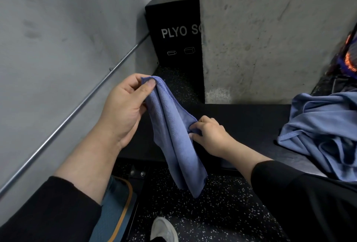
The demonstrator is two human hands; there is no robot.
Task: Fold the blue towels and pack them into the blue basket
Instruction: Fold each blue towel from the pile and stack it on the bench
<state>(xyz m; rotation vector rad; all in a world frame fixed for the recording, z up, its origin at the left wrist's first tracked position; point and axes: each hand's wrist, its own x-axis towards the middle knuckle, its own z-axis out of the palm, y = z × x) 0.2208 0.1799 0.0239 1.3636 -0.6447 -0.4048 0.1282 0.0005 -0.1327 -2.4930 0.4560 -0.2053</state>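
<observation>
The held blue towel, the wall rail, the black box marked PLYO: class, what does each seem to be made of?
Blue towel: soft napped cloth, probably microfibre; fuzzy matte face, stitched hem, limp drape.
Wall rail: metal, likely steel; thin tube with a bright, shiny highlight.
Black box: matte black covering with white print; vinyl over foam is a guess.

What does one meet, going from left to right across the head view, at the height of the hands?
Metal rail → left hand → held blue towel → right hand → black bench → pile of blue towels.
</observation>
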